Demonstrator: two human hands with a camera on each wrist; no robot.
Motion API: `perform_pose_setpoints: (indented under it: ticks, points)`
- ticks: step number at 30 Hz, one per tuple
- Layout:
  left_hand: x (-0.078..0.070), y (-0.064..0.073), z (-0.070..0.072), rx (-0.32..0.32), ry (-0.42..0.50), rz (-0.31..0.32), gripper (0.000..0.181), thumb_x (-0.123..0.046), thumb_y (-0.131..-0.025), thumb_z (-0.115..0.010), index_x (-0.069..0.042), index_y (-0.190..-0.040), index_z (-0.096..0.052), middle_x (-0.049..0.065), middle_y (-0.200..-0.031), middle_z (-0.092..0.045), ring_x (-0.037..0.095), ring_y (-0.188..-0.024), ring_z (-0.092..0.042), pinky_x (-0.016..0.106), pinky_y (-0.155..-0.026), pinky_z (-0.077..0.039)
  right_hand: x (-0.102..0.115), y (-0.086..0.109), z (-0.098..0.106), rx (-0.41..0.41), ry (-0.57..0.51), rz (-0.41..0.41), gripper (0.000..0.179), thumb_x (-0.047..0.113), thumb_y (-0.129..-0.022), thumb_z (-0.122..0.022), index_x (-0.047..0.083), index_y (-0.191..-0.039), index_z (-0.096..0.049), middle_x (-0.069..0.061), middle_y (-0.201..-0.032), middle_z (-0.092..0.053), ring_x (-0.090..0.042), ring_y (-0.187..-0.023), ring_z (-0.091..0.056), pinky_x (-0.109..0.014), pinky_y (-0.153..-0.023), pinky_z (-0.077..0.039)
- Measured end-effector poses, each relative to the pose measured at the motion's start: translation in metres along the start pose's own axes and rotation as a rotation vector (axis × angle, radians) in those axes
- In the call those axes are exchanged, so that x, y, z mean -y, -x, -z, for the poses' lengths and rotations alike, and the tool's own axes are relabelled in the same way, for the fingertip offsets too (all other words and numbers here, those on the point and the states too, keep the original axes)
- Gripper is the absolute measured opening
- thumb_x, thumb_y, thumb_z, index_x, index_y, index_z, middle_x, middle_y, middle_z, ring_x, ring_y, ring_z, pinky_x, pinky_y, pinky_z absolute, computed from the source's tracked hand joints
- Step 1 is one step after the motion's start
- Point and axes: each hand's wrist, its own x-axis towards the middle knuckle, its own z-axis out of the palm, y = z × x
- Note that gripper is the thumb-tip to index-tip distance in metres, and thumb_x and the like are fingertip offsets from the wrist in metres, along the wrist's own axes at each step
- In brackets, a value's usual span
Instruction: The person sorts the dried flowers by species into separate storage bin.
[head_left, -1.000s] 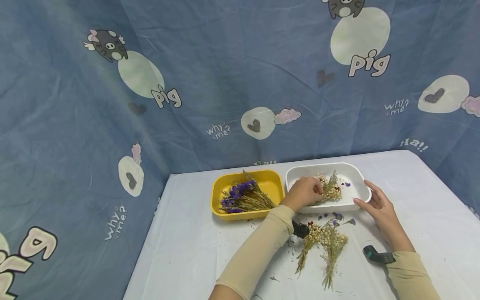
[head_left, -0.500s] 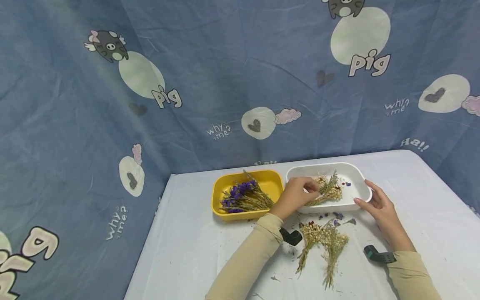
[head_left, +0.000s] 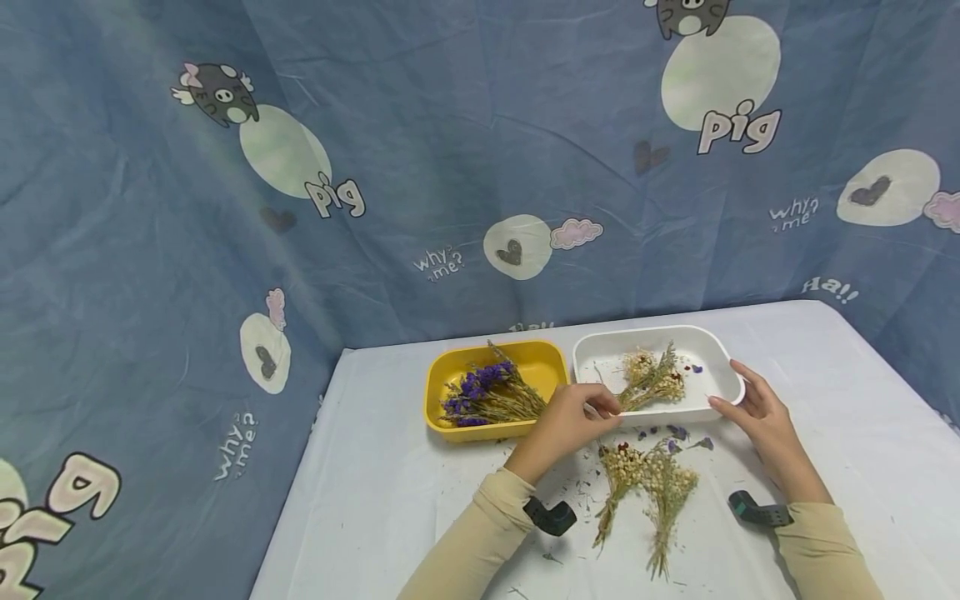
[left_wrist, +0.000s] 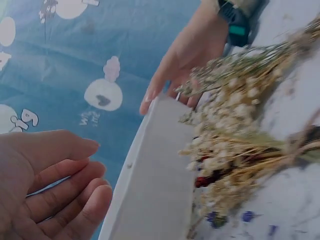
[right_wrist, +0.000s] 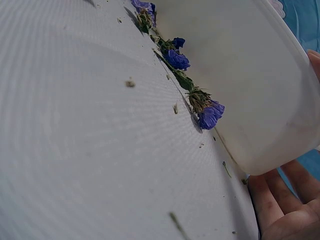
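In the head view a white tray [head_left: 708, 390] holds a small bunch of dried flowers [head_left: 651, 387] and some loose bits. My left hand [head_left: 573, 421] is by its near left rim, fingers loosely bent; the left wrist view shows nothing held in them. Around the tray's right near corner, my right hand [head_left: 763, 421] grips the edge with thumb and fingers. In the right wrist view its fingers [right_wrist: 280, 195] touch the outside of the tray. Two bunches of pale dried flowers, one left [head_left: 619, 487] and one right [head_left: 666, 500], lie on the table in front.
Left of the white tray stands a yellow tray [head_left: 553, 360] with a bunch of purple dried flowers [head_left: 495, 396]. Fallen purple blossoms [right_wrist: 211, 115] lie along the white tray's near side. Small plant scraps are scattered over the white tablecloth [head_left: 375, 500]. A blue printed curtain [head_left: 420, 150] hangs behind.
My left hand has drawn back from inside the white tray, moving left and toward me over its near rim. The bunch stays in the tray. My right hand has not moved.
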Motion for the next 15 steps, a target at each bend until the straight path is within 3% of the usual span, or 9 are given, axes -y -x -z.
perform_pose_setpoints:
  ticks: [9,15]
  points:
    - [0.009,0.043,-0.013,0.061,-0.026,-0.001,0.011,-0.014,-0.093,-0.078,-0.007,-0.1,-0.076,0.003,-0.095,-0.076,-0.001,-0.083,-0.066,0.008,-0.073,-0.057,0.0,0.0,0.0,-0.002,0.003,-0.002,0.083,0.031,-0.102,-0.067,0.037,-0.166,-0.014,-0.012,-0.174,-0.015,-0.022,-0.158,-0.03,0.002,-0.101,-0.04]
    - [0.014,0.061,-0.025,0.1,-0.085,0.026,0.011,-0.015,-0.089,-0.082,-0.009,-0.096,-0.076,0.001,-0.093,-0.077,-0.004,-0.076,-0.064,0.006,-0.069,-0.054,0.0,0.0,0.0,0.003,0.004,0.0,0.083,0.031,-0.103,-0.066,0.038,-0.166,-0.014,-0.012,-0.174,-0.014,-0.025,-0.159,-0.027,0.002,-0.102,-0.039]
